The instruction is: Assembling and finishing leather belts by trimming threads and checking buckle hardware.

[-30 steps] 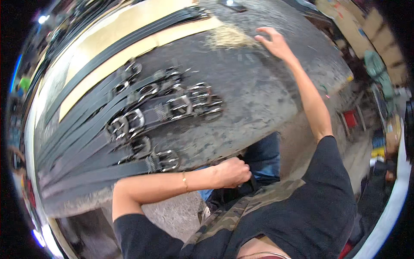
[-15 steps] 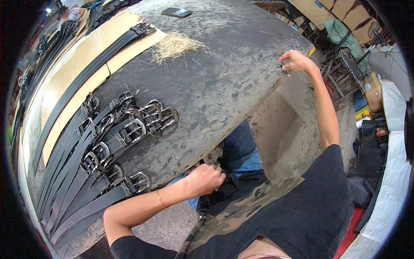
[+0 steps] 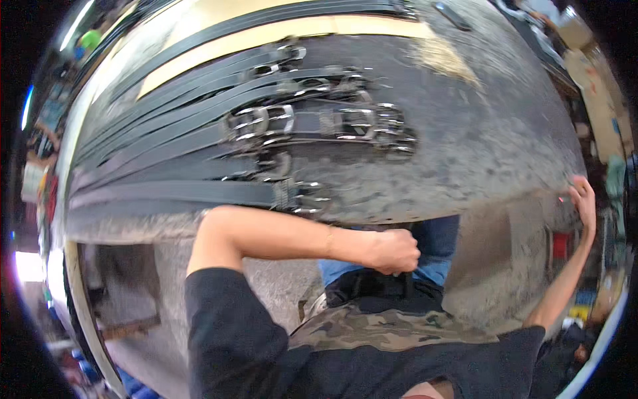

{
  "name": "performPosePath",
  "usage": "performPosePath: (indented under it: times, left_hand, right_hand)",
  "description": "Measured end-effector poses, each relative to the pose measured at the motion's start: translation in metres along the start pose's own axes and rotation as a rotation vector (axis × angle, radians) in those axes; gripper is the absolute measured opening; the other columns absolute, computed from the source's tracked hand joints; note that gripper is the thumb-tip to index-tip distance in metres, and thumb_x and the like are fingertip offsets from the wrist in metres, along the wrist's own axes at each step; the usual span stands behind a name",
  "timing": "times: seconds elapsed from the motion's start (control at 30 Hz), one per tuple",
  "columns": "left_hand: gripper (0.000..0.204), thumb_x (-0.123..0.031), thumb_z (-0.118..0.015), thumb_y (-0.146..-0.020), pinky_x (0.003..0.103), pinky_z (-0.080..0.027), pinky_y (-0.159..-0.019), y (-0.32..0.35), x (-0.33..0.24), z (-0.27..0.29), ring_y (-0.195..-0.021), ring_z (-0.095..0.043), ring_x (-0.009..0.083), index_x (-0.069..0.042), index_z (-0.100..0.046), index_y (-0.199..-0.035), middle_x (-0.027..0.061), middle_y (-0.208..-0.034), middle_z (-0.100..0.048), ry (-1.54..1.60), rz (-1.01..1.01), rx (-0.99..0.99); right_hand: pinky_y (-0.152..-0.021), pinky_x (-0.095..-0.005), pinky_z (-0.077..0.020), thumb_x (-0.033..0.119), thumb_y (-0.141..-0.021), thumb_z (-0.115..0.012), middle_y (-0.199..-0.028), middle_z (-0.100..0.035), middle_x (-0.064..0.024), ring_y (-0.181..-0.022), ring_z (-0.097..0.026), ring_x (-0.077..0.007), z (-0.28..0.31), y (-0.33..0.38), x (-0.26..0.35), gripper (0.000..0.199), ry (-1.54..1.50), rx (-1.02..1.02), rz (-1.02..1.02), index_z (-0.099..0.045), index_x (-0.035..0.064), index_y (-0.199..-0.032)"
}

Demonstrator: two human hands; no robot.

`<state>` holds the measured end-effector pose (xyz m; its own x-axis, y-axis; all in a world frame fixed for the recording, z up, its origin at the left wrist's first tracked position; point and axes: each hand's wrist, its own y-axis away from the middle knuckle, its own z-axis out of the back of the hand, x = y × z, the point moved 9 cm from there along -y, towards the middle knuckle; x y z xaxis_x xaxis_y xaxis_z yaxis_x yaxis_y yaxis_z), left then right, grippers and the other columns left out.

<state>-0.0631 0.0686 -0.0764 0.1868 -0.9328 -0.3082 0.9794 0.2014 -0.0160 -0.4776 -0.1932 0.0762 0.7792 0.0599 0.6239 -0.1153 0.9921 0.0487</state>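
Note:
My left hand (image 3: pixel 397 251) is closed in a fist above my lap, just off the table's near edge. Whatever it may hold is hidden, with dark material showing beneath it. Far to the right, my right hand (image 3: pixel 583 201) is at the table's right corner, fingers partly bent and apart, with nothing plain in them. Several black belts (image 3: pixel 166 149) lie across the left of the dark table (image 3: pixel 478 166). Their silver buckles (image 3: pixel 355 123) are gathered towards the middle, nearest my left forearm. Motion smears the picture.
Beyond the belts, more black belts (image 3: pixel 286 14) lie on cardboard (image 3: pixel 312 30). A heap of pale straw-like strands (image 3: pixel 444 58) and a phone (image 3: pixel 453 14) sit at the far right of the table. Cardboard boxes (image 3: pixel 598 100) stand past the right side.
My view has swung left, so the table and belts now appear further right and more level. My left hand stays closed by my lap; my right hand stays near the table's corner.

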Motion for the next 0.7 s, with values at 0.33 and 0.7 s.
performPosePath:
  times: [0.33, 0.7]
  left_hand:
    - [0.024, -0.024, -0.073, -0.066, 0.041, -0.055, -0.061, -0.001, -0.038, 0.047, -0.072, -0.069, 0.0310, -0.004, -0.065, -0.076, 0.0107, -0.071, -0.067, -0.030, -0.017, -0.087]
    - [0.045, -0.020, -0.074, -0.074, 0.047, -0.051, -0.073, 0.259, -0.004, 0.151, -0.084, -0.064, 0.0380, -0.006, -0.058, -0.114, 0.0125, -0.115, -0.058, -0.191, 1.277, -0.167]
  right_hand:
    - [-0.084, -0.0208, -0.0465, 0.012, -0.098, -0.057, -0.116, -0.060, -0.0011, -0.095, -0.056, -0.0062, -0.055, -0.007, -0.083, 0.041, -1.104, -0.320, -0.020, -0.049, 0.0016, -0.137]
    - [-0.060, -0.0203, -0.0455, 0.015, -0.095, -0.064, -0.096, -0.064, -0.0019, -0.068, -0.053, -0.0052, -0.155, -0.002, -0.101, 0.030, -1.265, -0.183, -0.057, -0.058, 0.0002, -0.121]
